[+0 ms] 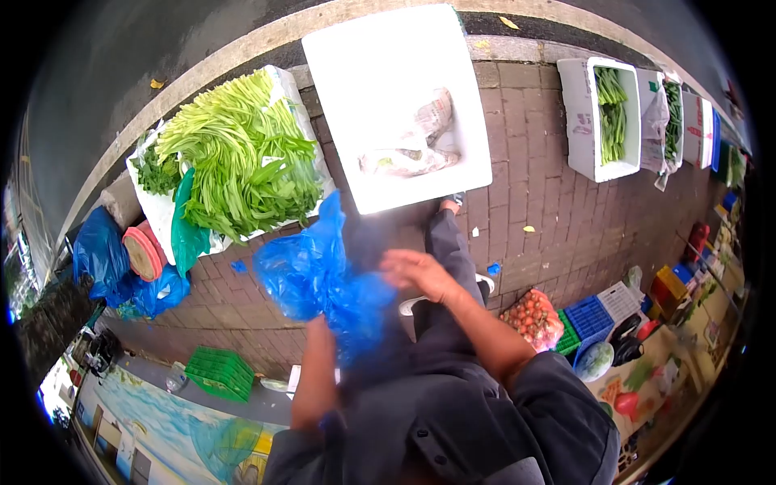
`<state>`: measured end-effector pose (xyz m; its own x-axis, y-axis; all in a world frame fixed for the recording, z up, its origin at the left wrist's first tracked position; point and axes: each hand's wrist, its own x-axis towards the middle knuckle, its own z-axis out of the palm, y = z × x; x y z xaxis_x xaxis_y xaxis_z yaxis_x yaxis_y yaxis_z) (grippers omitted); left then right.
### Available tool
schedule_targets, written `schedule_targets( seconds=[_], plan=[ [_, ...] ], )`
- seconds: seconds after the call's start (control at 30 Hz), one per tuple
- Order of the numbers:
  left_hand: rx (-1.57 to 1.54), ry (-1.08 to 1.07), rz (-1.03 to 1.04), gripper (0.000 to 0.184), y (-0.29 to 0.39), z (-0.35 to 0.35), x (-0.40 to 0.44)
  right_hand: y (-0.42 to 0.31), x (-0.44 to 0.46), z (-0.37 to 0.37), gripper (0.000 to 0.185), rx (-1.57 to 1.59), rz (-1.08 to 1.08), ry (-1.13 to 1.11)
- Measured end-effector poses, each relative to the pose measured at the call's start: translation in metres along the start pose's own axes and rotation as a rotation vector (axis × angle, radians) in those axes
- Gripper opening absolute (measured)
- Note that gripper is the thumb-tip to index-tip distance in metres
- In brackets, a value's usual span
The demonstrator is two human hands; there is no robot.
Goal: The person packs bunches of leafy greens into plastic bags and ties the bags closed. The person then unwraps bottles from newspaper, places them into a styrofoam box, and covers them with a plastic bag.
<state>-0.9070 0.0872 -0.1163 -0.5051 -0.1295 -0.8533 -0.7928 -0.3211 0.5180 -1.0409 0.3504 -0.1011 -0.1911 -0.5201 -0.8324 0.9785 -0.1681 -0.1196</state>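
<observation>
1. Gathering at the left hand, a crumpled, translucent blue plastic bag covers the fingers. Finger closure: cannot tell. The bag spreads above and to both sides of the wrist; its right part is blurred.
2. Right hand: open, fingers extended toward the bag and blurred at the tips. Located just beside the bag's right part; contact cannot be told.
3. Beyond both hands: a large white foam box, holding bundles in pale, crumpled wrapping at its right side. Contents of the wrapping: cannot tell.
4. Beyond and left of the left hand: a broad heap of long-stemmed leafy greens. A green plastic bag hangs at the heap's left side.
5. Well apart, farther left of the grip: dark blue plastic bags around a round red object.
6. Nearer the body and left of the left hand: a green plastic crate on the ground.
7. Right of the right forearm: a net bag of round orange-red produce, near a blue plastic crate.
</observation>
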Motion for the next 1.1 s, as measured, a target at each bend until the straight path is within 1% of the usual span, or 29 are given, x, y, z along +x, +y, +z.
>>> schedule_targets(
  seconds=[0.07,0.13,0.2,0.3,0.4,0.47,0.57,0.67,0.7,0.8,0.83,0.93,0.97,1.1],
  plan=[
    [0.004,0.016,-0.011,0.046,-0.003,-0.011,0.001,0.007,0.034,-0.065,0.035,-0.504,-0.350,0.276],
    [0.006,0.030,-0.027,0.046,-0.008,-0.018,0.006,-0.022,0.045,-0.106,0.041,-1.026,-0.365,0.509],
    [0.008,0.031,-0.051,0.047,-0.021,-0.019,0.012,-0.037,0.079,-0.146,0.052,-1.157,-0.380,0.547],
    [-0.008,0.026,-0.129,0.047,-0.057,-0.013,0.019,-0.059,0.138,-0.171,0.063,-1.499,-0.526,0.600],
    [-0.059,0.028,-0.239,0.047,-0.111,0.001,0.010,-0.079,0.211,-0.192,0.081,-1.763,-0.564,0.494],
    [-0.114,0.038,-0.314,0.047,-0.144,0.011,-0.001,-0.089,0.259,-0.197,0.095,-1.934,-0.553,0.444],
    [-0.215,0.066,-0.419,0.047,-0.180,0.017,-0.016,-0.091,0.311,-0.197,0.109,-2.147,-0.497,0.358],
    [-0.298,0.089,-0.499,0.047,-0.199,0.019,-0.029,-0.081,0.340,-0.205,0.106,-2.135,-0.468,0.310],
    [-0.322,0.093,-0.513,0.047,-0.202,0.020,-0.032,-0.081,0.346,-0.208,0.103,-2.118,-0.533,0.316],
    [-0.367,0.098,-0.526,0.048,-0.206,0.025,-0.039,-0.106,0.352,-0.200,0.096,-2.018,-0.328,0.265],
    [-0.383,0.102,-0.520,0.048,-0.207,0.025,-0.038,-0.123,0.348,-0.188,0.087,-1.959,-0.290,0.267],
    [-0.414,0.095,-0.480,0.048,-0.207,0.024,-0.030,-0.152,0.356,-0.192,0.084,-1.720,-0.133,0.227],
    [-0.424,0.087,-0.466,0.048,-0.205,0.022,-0.027,-0.157,0.355,-0.191,0.084,-1.631,-0.104,0.249],
    [-0.474,0.053,-0.412,0.048,-0.199,0.013,-0.018,-0.167,0.342,-0.195,0.083,-1.442,-0.159,0.298]
  ],
)
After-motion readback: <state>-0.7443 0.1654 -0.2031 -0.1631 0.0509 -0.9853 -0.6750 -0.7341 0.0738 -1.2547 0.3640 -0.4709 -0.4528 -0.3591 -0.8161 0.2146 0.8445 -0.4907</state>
